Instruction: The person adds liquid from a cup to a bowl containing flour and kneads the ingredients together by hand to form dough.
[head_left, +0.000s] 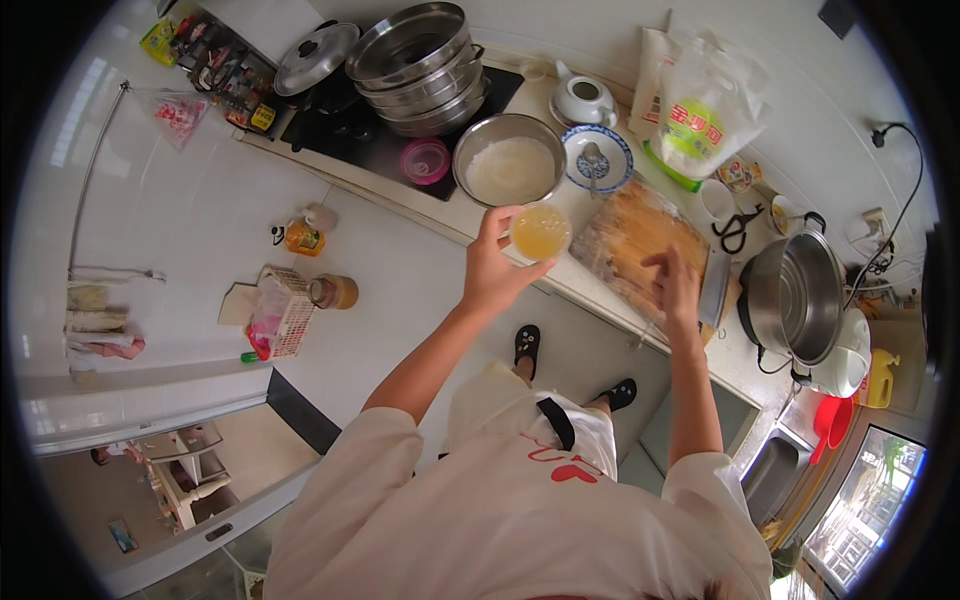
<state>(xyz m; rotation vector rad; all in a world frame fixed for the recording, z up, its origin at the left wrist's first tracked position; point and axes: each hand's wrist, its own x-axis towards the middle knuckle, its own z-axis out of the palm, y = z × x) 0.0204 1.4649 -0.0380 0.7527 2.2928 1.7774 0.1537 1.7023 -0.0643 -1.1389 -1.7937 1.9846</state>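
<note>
A clear cup of yellow liquid (540, 234) is held between the thumb and fingers of my left hand (491, 270), at the counter's front edge. Just beyond it stands a steel bowl (466, 187) with whitish contents, apparently flour or batter. My right hand (676, 289) hovers over a wooden cutting board (630, 232) dusted with white powder, its fingers partly spread and nothing in them. A cleaver (715, 289) lies along the board's right side. Behind the board, a blue-and-white plate (616, 180) carries a spoon (592, 161).
Stacked steel steamers (427, 90) and a pink-lidded container (425, 161) rest on the black cooktop (375, 161). A white teapot (589, 97), a flour bag (705, 127), scissors (737, 227) and an electric pot (795, 296) line the counter. A sink (776, 472) lies at right; a basket (294, 315) is on the floor.
</note>
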